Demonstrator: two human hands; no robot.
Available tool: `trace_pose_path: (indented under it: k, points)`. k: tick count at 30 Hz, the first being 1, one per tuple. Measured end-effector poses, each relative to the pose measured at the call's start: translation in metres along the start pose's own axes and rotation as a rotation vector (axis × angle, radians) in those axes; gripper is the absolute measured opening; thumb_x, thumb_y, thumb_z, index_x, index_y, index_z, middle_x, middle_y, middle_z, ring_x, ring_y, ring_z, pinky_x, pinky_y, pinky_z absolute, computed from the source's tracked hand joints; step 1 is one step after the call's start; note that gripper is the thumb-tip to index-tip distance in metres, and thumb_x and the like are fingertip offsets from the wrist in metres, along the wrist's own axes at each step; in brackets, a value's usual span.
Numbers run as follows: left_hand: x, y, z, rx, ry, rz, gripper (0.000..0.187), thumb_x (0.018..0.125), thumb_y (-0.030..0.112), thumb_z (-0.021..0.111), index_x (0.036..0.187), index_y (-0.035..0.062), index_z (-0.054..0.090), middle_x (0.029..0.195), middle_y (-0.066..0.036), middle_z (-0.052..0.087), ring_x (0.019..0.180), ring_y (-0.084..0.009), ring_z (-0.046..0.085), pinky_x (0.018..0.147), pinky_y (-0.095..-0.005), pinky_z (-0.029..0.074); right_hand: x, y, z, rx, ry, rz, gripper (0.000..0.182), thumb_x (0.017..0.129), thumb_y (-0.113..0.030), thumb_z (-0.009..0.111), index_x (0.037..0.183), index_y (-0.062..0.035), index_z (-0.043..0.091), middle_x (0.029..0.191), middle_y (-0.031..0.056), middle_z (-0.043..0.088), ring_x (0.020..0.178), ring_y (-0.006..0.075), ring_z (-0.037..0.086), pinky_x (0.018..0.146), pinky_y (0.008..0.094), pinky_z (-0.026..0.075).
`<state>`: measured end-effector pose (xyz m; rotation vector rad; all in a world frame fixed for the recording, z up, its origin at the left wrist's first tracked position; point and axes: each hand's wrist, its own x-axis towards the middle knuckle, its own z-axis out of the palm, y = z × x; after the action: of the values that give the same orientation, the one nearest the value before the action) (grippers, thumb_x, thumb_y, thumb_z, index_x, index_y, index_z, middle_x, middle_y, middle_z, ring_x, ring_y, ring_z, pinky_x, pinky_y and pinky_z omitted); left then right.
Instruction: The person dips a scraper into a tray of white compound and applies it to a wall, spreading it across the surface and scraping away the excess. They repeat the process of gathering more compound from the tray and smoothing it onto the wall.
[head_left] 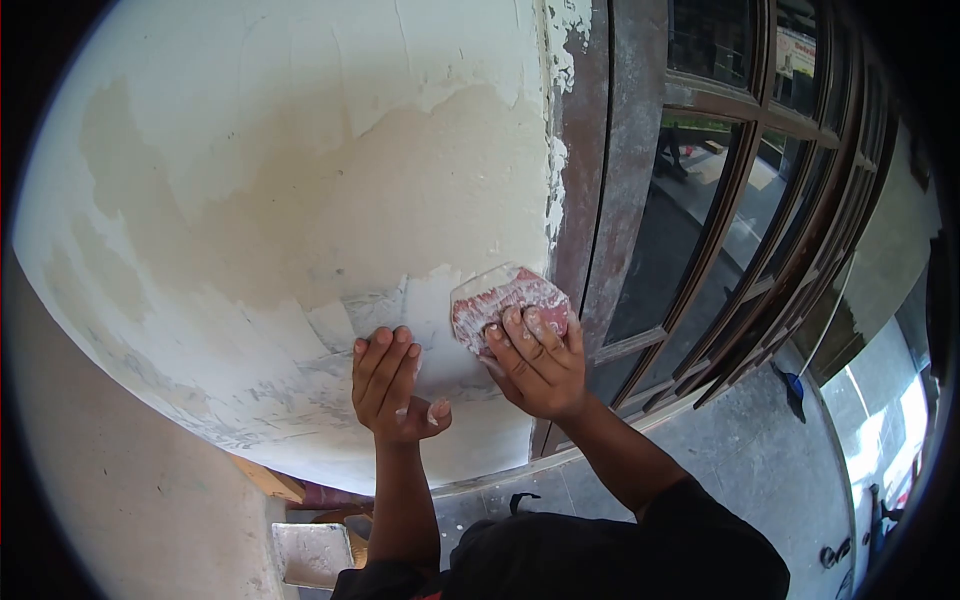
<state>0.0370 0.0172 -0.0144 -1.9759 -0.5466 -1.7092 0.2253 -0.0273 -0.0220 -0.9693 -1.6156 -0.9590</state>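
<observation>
My right hand (541, 362) has its fingers pressed over a flat red putty spreader (510, 300), its face smeared with white putty. The spreader overlaps the wall's right edge, beside the door frame. To the left of it, my left hand (392, 388) is raised in front of the wall, fingers straight and side by side, thumb out to the right. White putty clings to the thumb. The wall (300, 180) has a beige patch in the middle and white, streaky putty below it.
A brown wooden door frame (580, 150) with glass panes (690, 210) runs down the right. Below left stands a white putty-smeared tray (312, 553). A blue broom head (792, 392) rests on the grey floor (720, 450); scattered items lie at far right.
</observation>
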Motion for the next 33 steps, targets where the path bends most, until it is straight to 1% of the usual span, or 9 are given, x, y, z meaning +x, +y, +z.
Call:
trace_pose_path:
  k: [4,7,11,14,18,19,23,30,33]
  points:
    - [-0.001,0.000,0.001,-0.024,0.041,-0.016,0.045,0.082,0.038,0.050,0.096,-0.0017,0.066,0.103,-0.015,0.067,0.109,-0.0302,0.059,0.105,-0.0434,0.035,-0.017,-0.008,-0.006,0.030,-0.076,0.020,0.027,0.078,-0.023,0.069,0.104,-0.0156,0.068,0.113,0.0036,0.064,0.112,0.0190,0.053,0.098,0.0547,0.037]
    - [0.000,0.001,0.000,-0.008,0.026,-0.014,0.045,0.082,0.038,0.050,0.095,-0.0019,0.066,0.103,-0.015,0.067,0.109,-0.0302,0.059,0.105,-0.0435,0.035,0.010,-0.001,-0.001,0.032,0.040,-0.113,0.036,0.074,-0.022,0.073,0.107,-0.0095,0.067,0.120,0.0114,0.061,0.119,0.0263,0.051,0.100,0.0506,0.030]
    - [-0.001,0.000,0.001,-0.011,0.033,0.009,0.045,0.082,0.037,0.050,0.095,-0.0021,0.066,0.103,-0.015,0.067,0.109,-0.0303,0.059,0.105,-0.0436,0.035,0.023,0.011,0.003,0.017,0.038,-0.020,0.039,0.074,-0.023,0.073,0.109,-0.0071,0.066,0.121,0.0134,0.060,0.121,0.0277,0.050,0.102,0.0499,0.029]
    - [-0.002,0.000,-0.001,-0.019,0.028,-0.008,0.044,0.081,0.037,0.051,0.096,-0.0023,0.066,0.103,-0.015,0.067,0.109,-0.0303,0.059,0.105,-0.0438,0.035,-0.014,-0.004,-0.005,0.016,-0.058,0.074,0.039,0.073,-0.024,0.075,0.109,-0.0119,0.067,0.119,0.0074,0.061,0.114,0.0222,0.053,0.097,0.0547,0.036]
    - [0.000,0.000,0.001,-0.022,0.031,-0.012,0.044,0.081,0.037,0.051,0.095,-0.0023,0.066,0.103,-0.015,0.067,0.109,-0.0304,0.059,0.105,-0.0435,0.035,-0.006,-0.015,-0.008,0.083,0.006,0.044,0.038,0.073,-0.024,0.074,0.109,-0.0135,0.067,0.119,0.0070,0.061,0.116,0.0225,0.052,0.099,0.0547,0.035]
    - [0.000,0.000,0.000,-0.024,0.029,-0.016,0.044,0.081,0.037,0.051,0.095,-0.0023,0.066,0.103,-0.015,0.067,0.109,-0.0304,0.059,0.105,-0.0434,0.035,0.007,-0.010,-0.005,0.066,0.056,-0.025,0.040,0.074,-0.023,0.073,0.110,-0.0069,0.065,0.122,0.0152,0.059,0.122,0.0292,0.048,0.104,0.0499,0.027]
    - [0.000,0.001,-0.001,-0.011,0.022,-0.013,0.044,0.082,0.037,0.051,0.095,-0.0024,0.066,0.103,-0.015,0.067,0.109,-0.0305,0.059,0.105,-0.0434,0.035,0.036,0.003,0.004,0.065,0.055,0.070,0.042,0.075,-0.020,0.073,0.113,-0.0049,0.065,0.124,0.0161,0.058,0.122,0.0303,0.049,0.106,0.0482,0.024]
    - [0.001,0.001,0.000,-0.012,0.024,-0.022,0.044,0.082,0.036,0.051,0.095,-0.0024,0.066,0.102,-0.015,0.067,0.109,-0.0302,0.059,0.105,-0.0436,0.035,-0.026,-0.016,-0.001,0.063,0.000,0.063,0.043,0.076,-0.024,0.072,0.114,-0.0053,0.063,0.120,0.0157,0.060,0.121,0.0313,0.050,0.107,0.0508,0.023]
    - [0.000,0.001,-0.001,-0.010,0.019,-0.022,0.044,0.081,0.036,0.051,0.095,-0.0024,0.066,0.102,-0.015,0.067,0.109,-0.0301,0.059,0.105,-0.0437,0.035,0.010,-0.009,-0.001,0.077,0.072,0.023,0.045,0.076,-0.024,0.072,0.115,-0.0031,0.062,0.121,0.0179,0.059,0.122,0.0330,0.049,0.107,0.0517,0.022]
